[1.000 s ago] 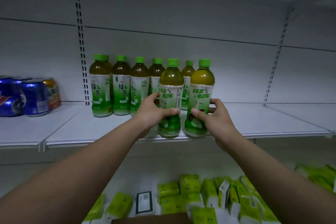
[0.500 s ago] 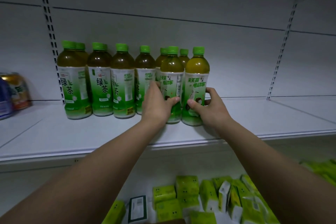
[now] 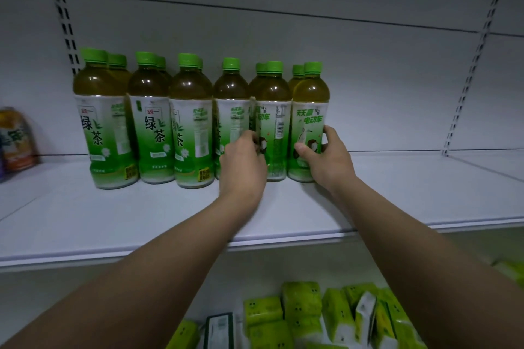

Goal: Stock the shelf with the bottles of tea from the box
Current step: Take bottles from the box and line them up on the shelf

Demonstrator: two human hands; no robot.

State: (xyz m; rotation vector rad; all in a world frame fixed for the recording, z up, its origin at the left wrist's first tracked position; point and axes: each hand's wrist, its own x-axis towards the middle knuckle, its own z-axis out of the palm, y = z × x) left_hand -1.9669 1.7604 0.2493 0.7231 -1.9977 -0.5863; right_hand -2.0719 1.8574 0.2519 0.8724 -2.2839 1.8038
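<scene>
Left hand [image 3: 242, 161] wraps one green tea bottle [image 3: 273, 122], right hand [image 3: 326, 157] grips its neighbour [image 3: 309, 119]; both upright on white shelf [image 3: 141, 215].

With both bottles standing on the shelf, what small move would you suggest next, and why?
Probably let go of both and draw the hands back. The left hand and right hand each grip a green-capped tea bottle, and both bottles appear upright on the white shelf, in line with the front row.

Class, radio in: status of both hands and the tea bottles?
Left hand and right hand each grip a bottle standing on shelf. Nothing blocking.
</scene>
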